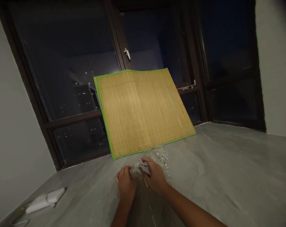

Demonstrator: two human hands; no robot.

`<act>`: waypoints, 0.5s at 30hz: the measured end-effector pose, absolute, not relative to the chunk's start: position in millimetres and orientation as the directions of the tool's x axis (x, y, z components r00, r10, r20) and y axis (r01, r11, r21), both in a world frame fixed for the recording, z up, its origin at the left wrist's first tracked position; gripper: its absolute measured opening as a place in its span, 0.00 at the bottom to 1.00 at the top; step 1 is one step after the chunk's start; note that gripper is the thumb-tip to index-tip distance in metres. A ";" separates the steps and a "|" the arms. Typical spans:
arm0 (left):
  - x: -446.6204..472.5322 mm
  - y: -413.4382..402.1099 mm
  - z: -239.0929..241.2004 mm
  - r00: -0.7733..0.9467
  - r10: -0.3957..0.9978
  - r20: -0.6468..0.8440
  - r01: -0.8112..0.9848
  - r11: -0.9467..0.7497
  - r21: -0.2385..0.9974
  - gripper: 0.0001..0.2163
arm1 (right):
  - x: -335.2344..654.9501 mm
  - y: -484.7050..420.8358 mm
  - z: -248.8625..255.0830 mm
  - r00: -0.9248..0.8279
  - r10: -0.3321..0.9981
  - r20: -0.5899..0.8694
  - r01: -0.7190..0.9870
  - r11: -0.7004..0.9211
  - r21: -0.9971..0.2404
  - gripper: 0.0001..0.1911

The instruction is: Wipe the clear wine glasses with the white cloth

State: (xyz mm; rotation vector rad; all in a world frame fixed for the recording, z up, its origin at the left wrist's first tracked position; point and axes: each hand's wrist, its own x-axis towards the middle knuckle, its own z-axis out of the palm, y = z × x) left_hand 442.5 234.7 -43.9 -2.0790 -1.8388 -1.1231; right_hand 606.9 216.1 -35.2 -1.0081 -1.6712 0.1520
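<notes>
My right hand [155, 176] is closed around a crumpled light grey cloth [141, 165] at the front of the grey stone surface. Just left of it, my left hand [126, 183] has its fingers curled against a clear, shiny thing [134, 172] whose kind I cannot make out. Past the right hand lie clear glinting patches [161, 154]; whether they are water or thin clear plastic I cannot tell. Beyond both hands a bamboo mat [143, 110] with green edging leans upright and folded against the window, its lower edge on the stone.
At the left lies a white bundle [45, 200] tied round its middle. Dark-framed windows [69, 56] rise behind the mat, with a white handle [127, 53]. Pale walls [12, 104] stand on both sides. The stone surface [218, 170] stretches right.
</notes>
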 end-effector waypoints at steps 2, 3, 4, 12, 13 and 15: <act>441.5 234.6 -42.8 -0.079 0.792 0.606 0.896 -0.210 0.391 0.15 | 607.4 216.7 -36.4 0.002 0.697 0.717 0.551 0.598 -0.582 0.26; 441.3 234.5 -42.1 -0.084 0.789 0.609 0.895 -0.209 0.394 0.16 | 607.9 217.1 -36.8 0.018 0.704 0.710 0.560 0.581 -0.590 0.26; 441.3 234.4 -41.4 -0.071 0.784 0.617 0.897 -0.220 0.383 0.16 | 608.5 217.5 -37.1 0.037 0.708 0.705 0.567 0.566 -0.598 0.26; 451.5 233.7 -46.3 0.136 0.764 0.631 0.878 -0.388 0.280 0.17 | 604.5 215.6 -32.9 0.062 0.774 0.630 0.390 0.562 -0.729 0.26; 452.1 233.4 -47.1 0.125 0.764 0.633 0.875 -0.385 0.293 0.16 | 603.2 215.5 -32.2 0.057 0.785 0.617 0.322 0.570 -0.756 0.26; 452.1 232.7 -47.4 0.099 0.769 0.632 0.867 -0.378 0.324 0.14 | 601.1 216.0 -31.2 0.034 0.795 0.606 0.186 0.591 -0.785 0.25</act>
